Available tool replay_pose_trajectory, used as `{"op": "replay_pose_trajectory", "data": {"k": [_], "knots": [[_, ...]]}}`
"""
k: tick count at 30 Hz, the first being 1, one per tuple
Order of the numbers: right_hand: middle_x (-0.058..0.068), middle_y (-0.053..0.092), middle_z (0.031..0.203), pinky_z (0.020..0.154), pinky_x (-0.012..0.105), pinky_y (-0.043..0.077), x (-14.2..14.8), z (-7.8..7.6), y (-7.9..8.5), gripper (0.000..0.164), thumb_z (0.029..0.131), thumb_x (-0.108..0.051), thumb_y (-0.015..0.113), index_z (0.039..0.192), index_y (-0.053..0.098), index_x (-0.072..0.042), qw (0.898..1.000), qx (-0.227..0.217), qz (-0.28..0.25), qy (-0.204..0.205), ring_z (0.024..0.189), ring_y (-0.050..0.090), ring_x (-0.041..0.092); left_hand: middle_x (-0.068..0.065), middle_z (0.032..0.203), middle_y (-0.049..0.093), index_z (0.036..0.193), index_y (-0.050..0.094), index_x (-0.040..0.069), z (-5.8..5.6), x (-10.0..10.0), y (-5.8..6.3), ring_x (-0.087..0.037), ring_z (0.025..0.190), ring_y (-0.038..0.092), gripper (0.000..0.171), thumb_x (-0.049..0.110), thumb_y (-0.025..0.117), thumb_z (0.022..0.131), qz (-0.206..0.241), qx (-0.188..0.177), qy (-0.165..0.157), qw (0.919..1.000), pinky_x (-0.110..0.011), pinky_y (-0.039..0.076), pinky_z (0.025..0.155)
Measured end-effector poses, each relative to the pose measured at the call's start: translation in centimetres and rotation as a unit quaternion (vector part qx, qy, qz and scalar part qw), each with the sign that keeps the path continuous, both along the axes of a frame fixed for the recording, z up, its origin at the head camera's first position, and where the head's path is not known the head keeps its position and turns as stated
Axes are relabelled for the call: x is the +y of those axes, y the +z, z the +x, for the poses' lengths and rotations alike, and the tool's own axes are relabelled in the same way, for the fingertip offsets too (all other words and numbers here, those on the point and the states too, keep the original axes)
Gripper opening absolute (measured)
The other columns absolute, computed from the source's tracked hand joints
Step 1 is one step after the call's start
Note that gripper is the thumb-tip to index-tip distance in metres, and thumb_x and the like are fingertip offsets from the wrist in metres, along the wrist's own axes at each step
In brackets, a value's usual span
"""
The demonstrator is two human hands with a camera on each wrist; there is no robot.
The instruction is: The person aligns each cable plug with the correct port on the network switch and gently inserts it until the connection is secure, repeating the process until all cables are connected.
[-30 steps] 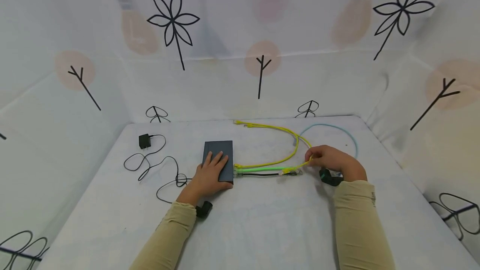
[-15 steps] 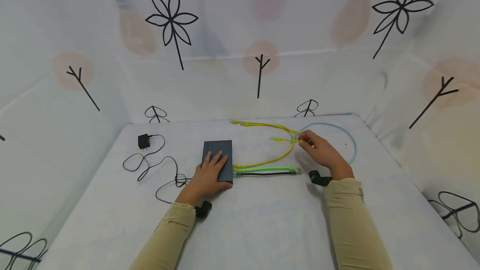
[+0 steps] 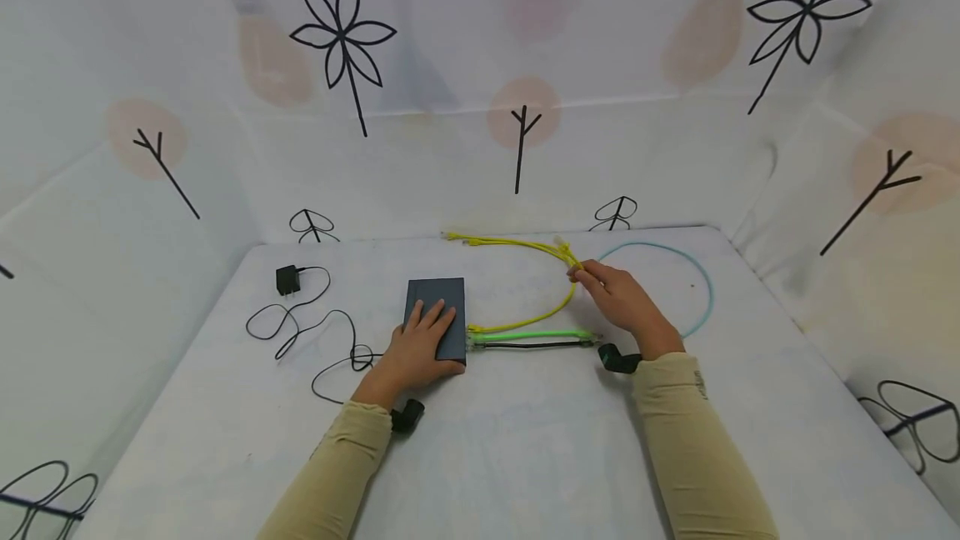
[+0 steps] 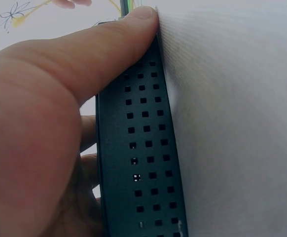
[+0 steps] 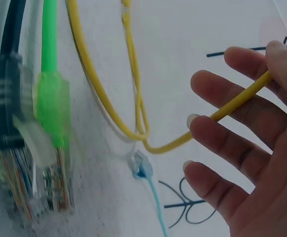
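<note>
My left hand (image 3: pixel 412 357) rests spread on a dark grey box (image 3: pixel 452 332) with network plugs in its right side, its fingers straight over the top. In the left wrist view the thumb (image 4: pixel 104 44) lies along the box's perforated side (image 4: pixel 143 148). My right hand (image 3: pixel 626 302) pinches a yellow network cable (image 5: pixel 242 100) between thumb and index finger, the other fingers loosely bent. One plug end of the yellow cable (image 3: pixel 561 248) stands up beyond the fingertips. A green network cable (image 3: pixel 532 336) and a black network cable (image 3: pixel 534 346) run rightward from the box, their clear plugs lying free.
A black power adapter (image 3: pixel 288 280) lies at the left, its thin looped cord (image 3: pixel 337 312) reaching toward the left hand. Behind the right hand a light blue network cable (image 3: pixel 707 282) curves over the white table (image 3: pixel 525 457). Patterned cloth walls (image 3: pixel 420 173) surround the table.
My right hand has moved left and away from me with the yellow cable, lifting its plug from beside the black cable's end toward the back. The left hand and box have stayed put.
</note>
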State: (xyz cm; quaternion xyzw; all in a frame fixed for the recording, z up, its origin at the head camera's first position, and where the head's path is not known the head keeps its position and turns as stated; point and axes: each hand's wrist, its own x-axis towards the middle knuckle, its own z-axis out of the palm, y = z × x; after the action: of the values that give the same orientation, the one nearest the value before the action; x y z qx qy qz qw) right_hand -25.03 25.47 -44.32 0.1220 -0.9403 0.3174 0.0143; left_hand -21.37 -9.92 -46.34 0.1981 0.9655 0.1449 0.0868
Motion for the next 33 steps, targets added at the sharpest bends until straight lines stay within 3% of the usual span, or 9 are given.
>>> {"op": "replay_pose_trajectory", "data": {"k": [3,6,8,12,15,20,26,33], "knots": [[0.011,0.062,0.129,0.099,0.053,0.041,-0.4,0.1,0.0,0.047,0.106,-0.042,0.031,0.135,0.056,-0.015,1.0,0.02,0.013,0.009,0.121,0.053,0.034,-0.004,0.164,0.016,0.156,0.025,0.022,0.0,0.0,0.0,-0.038,0.151,0.004,0.092,0.057,0.069,0.083,0.0,0.0,0.0,1.0,-0.067,0.024,0.109],[0.011,0.064,0.117,0.083,0.047,0.044,-0.9,0.3,0.1,0.043,0.105,-0.041,0.038,0.138,0.055,-0.019,0.999,0.035,0.023,-0.005,0.1,0.054,0.03,-0.004,0.164,0.016,0.156,0.024,0.022,0.0,0.0,0.0,-0.038,0.151,0.004,0.092,0.057,0.069,0.083,-0.001,0.0,-0.001,1.0,-0.067,0.024,0.109],[0.011,0.063,0.112,0.078,0.045,0.043,-1.3,0.4,0.1,0.04,0.104,-0.037,0.044,0.135,0.058,-0.017,0.998,0.058,0.027,-0.011,0.095,0.052,0.028,-0.004,0.164,0.015,0.156,0.024,0.022,-0.1,0.0,0.0,-0.038,0.151,0.004,0.093,0.057,0.068,0.083,-0.003,-0.001,-0.002,1.0,-0.067,0.023,0.109],[0.011,0.066,0.114,0.088,0.049,0.044,-2.3,0.5,0.3,0.031,0.102,-0.024,0.05,0.127,0.063,-0.011,0.996,0.092,0.017,-0.008,0.106,0.055,0.03,-0.005,0.164,0.015,0.156,0.024,0.022,-0.1,-0.1,0.1,-0.038,0.151,0.004,0.092,0.057,0.068,0.083,-0.004,-0.002,-0.003,1.0,-0.067,0.023,0.109],[0.012,0.068,0.117,0.097,0.052,0.044,-3.0,0.5,0.4,0.028,0.103,-0.012,0.045,0.128,0.058,-0.009,0.996,0.085,0.0,0.004,0.112,0.059,0.032,-0.005,0.164,0.015,0.156,0.024,0.022,-0.1,-0.1,0.0,-0.038,0.151,0.004,0.092,0.057,0.068,0.083,-0.003,-0.001,-0.004,1.0,-0.067,0.023,0.109],[0.017,0.064,0.115,0.09,0.05,0.046,-4.1,0.7,0.4,0.031,0.1,-0.004,0.035,0.124,0.054,-0.01,0.997,0.06,-0.046,0.007,0.105,0.06,0.032,-0.004,0.164,0.015,0.156,0.023,0.022,-0.2,-0.1,-0.1,-0.038,0.151,0.004,0.092,0.057,0.068,0.083,-0.004,0.003,-0.006,1.0,-0.067,0.024,0.109],[0.015,0.059,0.119,0.091,0.046,0.043,-5.0,0.7,0.1,0.025,0.097,-0.011,0.044,0.119,0.055,-0.014,0.993,0.029,-0.111,0.016,0.108,0.055,0.03,-0.004,0.164,0.015,0.156,0.024,0.022,-0.1,-0.3,-0.2,-0.038,0.151,0.004,0.093,0.057,0.068,0.083,-0.005,0.005,-0.006,1.0,-0.067,0.024,0.109],[0.011,0.063,0.112,0.085,0.041,0.043,-5.2,0.8,0.0,0.027,0.1,-0.028,0.054,0.12,0.057,-0.011,0.987,0.051,-0.145,0.042,0.098,0.055,0.025,-0.005,0.164,0.016,0.156,0.025,0.022,-0.1,-0.2,-0.1,-0.039,0.15,0.005,0.092,0.057,0.069,0.083,0.002,0.004,-0.005,1.0,-0.067,0.024,0.108]]}}
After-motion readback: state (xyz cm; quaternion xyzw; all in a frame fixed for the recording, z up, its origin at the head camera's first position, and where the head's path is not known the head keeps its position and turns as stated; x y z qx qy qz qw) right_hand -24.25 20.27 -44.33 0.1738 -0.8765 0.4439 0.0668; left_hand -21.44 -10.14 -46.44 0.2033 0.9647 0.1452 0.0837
